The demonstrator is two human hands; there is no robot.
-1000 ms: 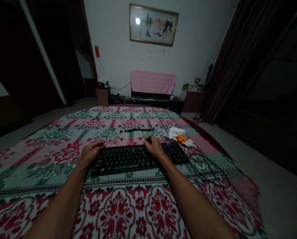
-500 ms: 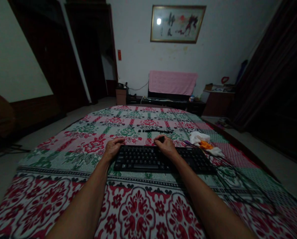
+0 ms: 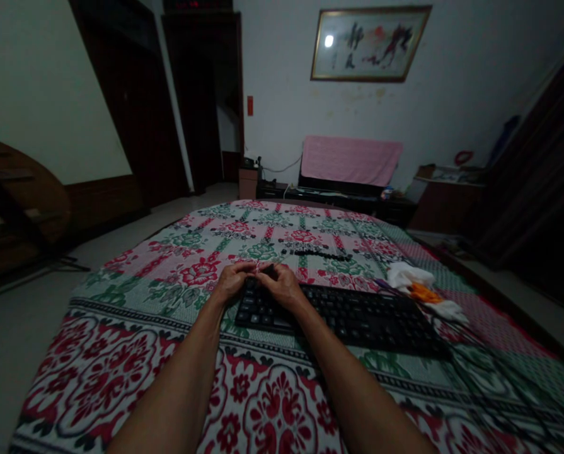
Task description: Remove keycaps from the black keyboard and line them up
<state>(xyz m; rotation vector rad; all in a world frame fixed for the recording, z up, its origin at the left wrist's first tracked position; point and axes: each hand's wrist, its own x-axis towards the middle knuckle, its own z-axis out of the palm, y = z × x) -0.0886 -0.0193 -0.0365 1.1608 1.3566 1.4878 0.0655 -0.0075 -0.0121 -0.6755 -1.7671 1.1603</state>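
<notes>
A black keyboard lies on a floral bedspread in front of me. My left hand and my right hand meet at the keyboard's far left corner. Both have their fingers curled and pinched together over a small dark thing that I cannot make out. A row of small black pieces lies on the cover just beyond the keyboard.
A white and orange cloth lies right of the keyboard, with a dark cable trailing toward the right. Beyond the bed stands a low cabinet with a pink-draped screen. A dark doorway opens at left.
My right hand has moved left along the keyboard's far edge to join my left hand at the corner. My head has turned left, shifting the keyboard rightward in view.
</notes>
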